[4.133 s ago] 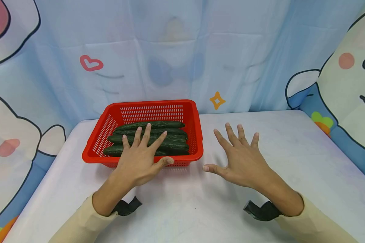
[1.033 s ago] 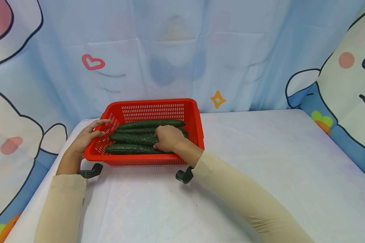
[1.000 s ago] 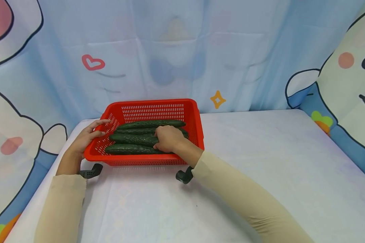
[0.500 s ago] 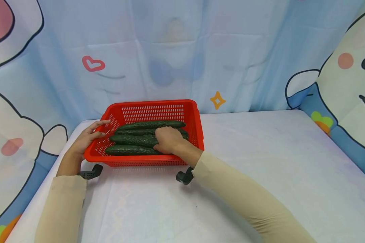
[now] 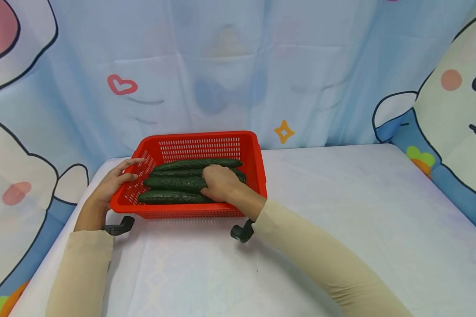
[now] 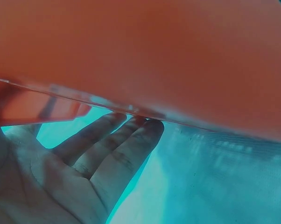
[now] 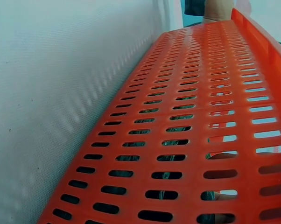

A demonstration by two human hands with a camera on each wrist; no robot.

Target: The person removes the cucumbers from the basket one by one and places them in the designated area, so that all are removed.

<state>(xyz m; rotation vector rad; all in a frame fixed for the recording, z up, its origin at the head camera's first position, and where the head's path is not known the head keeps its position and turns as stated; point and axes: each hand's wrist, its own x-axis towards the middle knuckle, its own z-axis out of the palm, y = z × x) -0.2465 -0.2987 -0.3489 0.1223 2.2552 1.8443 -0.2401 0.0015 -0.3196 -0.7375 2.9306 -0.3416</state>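
- Gripping a green cucumber (image 5: 174,182) with curled right hand (image 5: 222,182), inside red basket (image 5: 182,210).
- Holding basket's left rim with left hand (image 5: 110,182): thumb and one finger over the top, straighter fingers underneath per left wrist view.
- Seeing other cucumbers (image 5: 174,197) lengthwise in basket, in front of and behind the gripped one.
- Can't make out right fingertips.
- Basket on white-covered table (image 5: 182,268), near back edge, just before blue printed curtain (image 5: 230,88).

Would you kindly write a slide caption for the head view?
Left hand touches the red basket; right hand is curled over cucumbers inside.
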